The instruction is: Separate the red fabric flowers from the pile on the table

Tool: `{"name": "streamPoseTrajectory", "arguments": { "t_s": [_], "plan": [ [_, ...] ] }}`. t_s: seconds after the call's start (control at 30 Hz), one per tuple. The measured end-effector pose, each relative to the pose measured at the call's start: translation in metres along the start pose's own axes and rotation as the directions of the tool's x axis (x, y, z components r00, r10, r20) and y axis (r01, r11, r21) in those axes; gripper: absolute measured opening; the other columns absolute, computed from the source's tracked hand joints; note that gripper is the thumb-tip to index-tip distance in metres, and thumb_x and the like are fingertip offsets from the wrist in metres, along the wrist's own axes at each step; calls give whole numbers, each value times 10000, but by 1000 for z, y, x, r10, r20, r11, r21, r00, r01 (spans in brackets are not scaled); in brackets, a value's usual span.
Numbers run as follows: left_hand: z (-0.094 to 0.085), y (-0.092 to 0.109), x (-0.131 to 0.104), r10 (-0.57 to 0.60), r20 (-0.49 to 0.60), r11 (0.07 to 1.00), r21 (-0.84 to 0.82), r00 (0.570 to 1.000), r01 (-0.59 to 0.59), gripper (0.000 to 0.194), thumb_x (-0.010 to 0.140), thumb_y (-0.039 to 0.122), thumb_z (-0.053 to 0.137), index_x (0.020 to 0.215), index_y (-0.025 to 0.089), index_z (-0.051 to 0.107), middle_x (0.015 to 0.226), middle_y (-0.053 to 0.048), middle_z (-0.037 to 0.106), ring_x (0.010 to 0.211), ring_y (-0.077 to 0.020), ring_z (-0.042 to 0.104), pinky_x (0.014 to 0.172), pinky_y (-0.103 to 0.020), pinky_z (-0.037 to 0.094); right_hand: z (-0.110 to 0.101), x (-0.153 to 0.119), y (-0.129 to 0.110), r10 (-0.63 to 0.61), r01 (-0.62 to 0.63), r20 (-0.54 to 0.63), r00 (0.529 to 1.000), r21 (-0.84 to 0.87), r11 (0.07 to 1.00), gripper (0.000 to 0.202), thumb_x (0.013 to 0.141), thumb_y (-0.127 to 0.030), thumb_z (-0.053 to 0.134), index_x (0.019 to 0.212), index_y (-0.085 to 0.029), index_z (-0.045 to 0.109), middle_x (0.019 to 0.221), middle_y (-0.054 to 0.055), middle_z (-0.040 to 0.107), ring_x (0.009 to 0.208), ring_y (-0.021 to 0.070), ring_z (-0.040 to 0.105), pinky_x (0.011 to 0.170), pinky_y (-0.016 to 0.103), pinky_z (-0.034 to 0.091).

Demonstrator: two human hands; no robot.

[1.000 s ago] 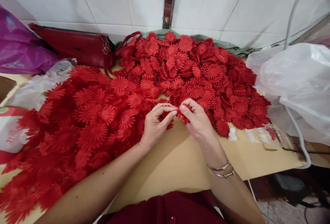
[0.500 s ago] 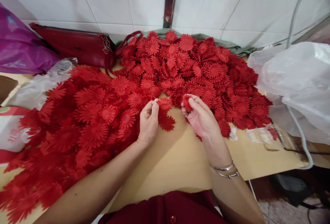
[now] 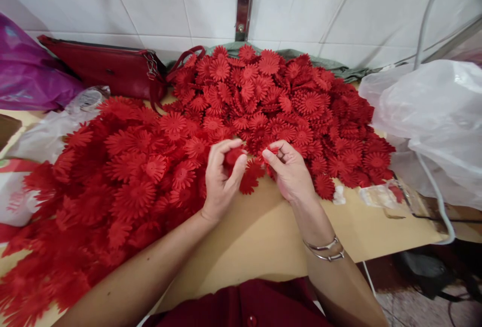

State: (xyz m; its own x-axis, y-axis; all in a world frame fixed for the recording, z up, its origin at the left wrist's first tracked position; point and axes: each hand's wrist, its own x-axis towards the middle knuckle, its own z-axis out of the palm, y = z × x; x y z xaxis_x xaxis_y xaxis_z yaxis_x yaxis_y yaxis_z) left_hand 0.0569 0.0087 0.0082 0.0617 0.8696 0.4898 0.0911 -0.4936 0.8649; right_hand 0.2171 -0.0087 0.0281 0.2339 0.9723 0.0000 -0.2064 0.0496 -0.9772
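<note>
My left hand [image 3: 224, 179] is at the inner edge of the left heap of red fabric flower petals [image 3: 135, 199], thumb and fingers apart. Red shows in the gap between them; whether it touches them I cannot tell. Close by on the right, my right hand [image 3: 291, 171] pinches a small red flower piece [image 3: 271, 152] between thumb and fingertips, its shape mostly hidden. Between the two hands, a daisy-shaped red flower [image 3: 251, 177] shows by the heap's edge. Behind the hands rises a second heap of smaller, thicker red flowers [image 3: 311, 103].
A dark red handbag [image 3: 105, 68] and a purple bag [image 3: 33, 68] stand at the back left. White plastic bags [image 3: 433, 101] bulge at the right beside a grey cable [image 3: 433, 181]. A tiled wall [image 3: 158, 3] closes the back of the wooden table [image 3: 256, 236].
My left hand has spread its thumb and fingers from a pinch on a flower. The right hand has turned and moved slightly left, toward it. The view has shifted a little.
</note>
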Motion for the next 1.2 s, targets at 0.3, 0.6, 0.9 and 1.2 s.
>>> {"name": "streamPoseTrajectory", "arguments": {
  "t_s": [0.3, 0.6, 0.9, 1.2],
  "plan": [
    [6, 4, 2, -81, 199, 984, -140, 977, 110, 122, 926, 325, 726, 952, 206, 734, 953, -40, 730, 906, -160, 678, 894, -302, 536, 5, -3, -4, 101, -104, 68, 993, 46, 994, 469, 657, -536, 913, 700, -222, 567, 574, -85, 520, 497, 67, 415, 469, 215, 341],
    [3, 0, 6, -300, 51, 926, -226, 953, 303, 308, 942, 494, 664, 861, 197, 660, 787, 12, 591, 741, -126, 516, 767, -248, 466, -8, 9, -3, 83, -46, -140, 987, 254, 966, 445, 638, -511, 933, 702, -233, 592, 667, -67, 547, 559, 68, 448, 521, 220, 391],
    [3, -1, 3, -312, 110, 911, -247, 944, 330, 302, 973, 483, 622, 873, 202, 671, 862, -14, 636, 841, -154, 575, 850, -277, 491, -5, 3, -8, 168, -175, 52, 984, 230, 957, 531, 649, -582, 899, 1025, -281, 678, 795, -39, 631, 724, 128, 586, 723, 280, 530],
    [2, 2, 2, -180, 63, 973, -136, 982, 187, 257, 1019, 419, 573, 1074, 214, 718, 1089, -74, 726, 1060, -193, 662, 1022, -362, 505, 0, 0, 0, 155, -151, -19, 988, 134, 979, 378, 603, -355, 948, 785, -248, 634, 789, -55, 647, 735, 120, 568, 754, 265, 489]
  ]
}}
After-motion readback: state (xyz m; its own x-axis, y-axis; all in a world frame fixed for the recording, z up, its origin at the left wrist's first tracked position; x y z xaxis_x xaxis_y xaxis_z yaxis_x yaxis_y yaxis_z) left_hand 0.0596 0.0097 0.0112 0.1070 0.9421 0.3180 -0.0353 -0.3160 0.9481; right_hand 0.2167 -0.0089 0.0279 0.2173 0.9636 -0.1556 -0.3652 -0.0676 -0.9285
